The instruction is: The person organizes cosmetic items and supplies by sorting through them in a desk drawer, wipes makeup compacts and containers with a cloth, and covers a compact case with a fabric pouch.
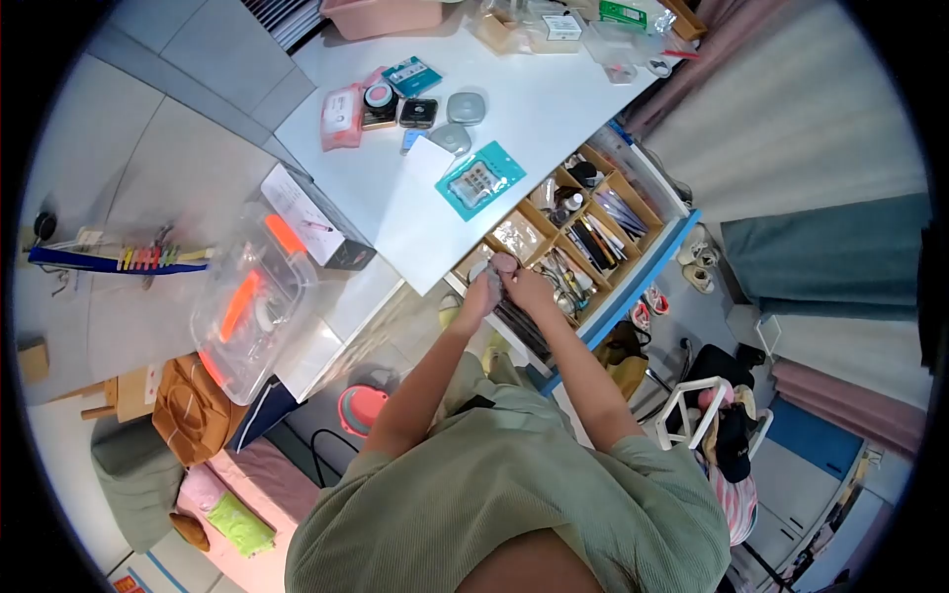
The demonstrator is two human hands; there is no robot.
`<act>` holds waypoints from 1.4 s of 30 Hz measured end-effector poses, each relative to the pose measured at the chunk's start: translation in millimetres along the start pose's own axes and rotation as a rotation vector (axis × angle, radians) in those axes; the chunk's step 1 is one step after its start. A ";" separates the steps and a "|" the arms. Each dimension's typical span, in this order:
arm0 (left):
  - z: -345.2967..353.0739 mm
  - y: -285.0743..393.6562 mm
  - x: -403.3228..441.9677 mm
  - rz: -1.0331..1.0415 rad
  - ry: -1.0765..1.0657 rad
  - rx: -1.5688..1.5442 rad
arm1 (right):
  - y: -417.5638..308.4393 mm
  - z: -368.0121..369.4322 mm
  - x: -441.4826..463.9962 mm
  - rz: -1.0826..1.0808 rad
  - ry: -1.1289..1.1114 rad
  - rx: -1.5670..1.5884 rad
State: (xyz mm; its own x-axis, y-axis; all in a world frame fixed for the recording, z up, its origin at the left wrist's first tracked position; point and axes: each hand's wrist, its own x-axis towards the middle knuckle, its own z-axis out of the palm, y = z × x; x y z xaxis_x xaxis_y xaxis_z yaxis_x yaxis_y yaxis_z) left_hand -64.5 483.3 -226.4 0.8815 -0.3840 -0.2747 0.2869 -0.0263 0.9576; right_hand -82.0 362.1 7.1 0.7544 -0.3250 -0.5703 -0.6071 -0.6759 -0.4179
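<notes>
Both of my hands are close together above the near left part of an open drawer (641, 287). My left hand (481, 295) is closed on a small greyish item, too small to identify. Right beside it, my right hand (529, 289) is closed around a small round pinkish item (504, 263). Wooden dividers split the drawer into compartments holding pens (596, 240), small bottles and metal tools (565, 280). A teal packet (480, 181) lies on the white desk just beyond the drawer.
The white desk (534, 104) carries a pink packet (342, 117), round cases (467, 108) and a pink bin (381, 15). At left are a clear box with orange latches (252, 306) and a white-and-grey box (316, 219). A white-framed chair (692, 410) stands at right.
</notes>
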 end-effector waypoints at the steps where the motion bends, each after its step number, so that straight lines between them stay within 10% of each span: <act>1: -2.5 23.8 -3.5 -0.128 -0.054 0.028 | 3.5 5.0 0.8 -0.020 0.023 -0.043; 7: -2.2 50.1 -7.4 -0.052 -0.118 0.426 | 8.9 10.0 -0.9 -0.020 0.098 -0.092; 17: -15.0 209.8 -57.3 -0.587 -0.015 -0.287 | -2.9 -9.3 -15.6 -0.164 0.186 0.349; 21: -17.8 239.4 -56.2 -0.511 0.113 -0.388 | -19.9 -9.2 -16.8 -0.542 0.347 0.478; 32: -62.0 322.3 -27.1 -0.190 0.197 -0.638 | -122.5 -48.3 8.0 -0.586 0.219 0.808; 42: -117.3 336.0 46.3 -0.022 0.739 -0.499 | -222.8 -31.9 102.4 -0.653 0.126 0.619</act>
State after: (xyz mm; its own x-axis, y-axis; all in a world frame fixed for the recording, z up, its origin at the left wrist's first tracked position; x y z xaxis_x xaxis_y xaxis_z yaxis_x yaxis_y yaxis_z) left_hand 116.7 564.9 72.5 0.8408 0.3097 -0.4441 0.2847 0.4448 0.8492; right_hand 138.5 458.4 64.5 0.9952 -0.0962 -0.0200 -0.0469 -0.2867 -0.9569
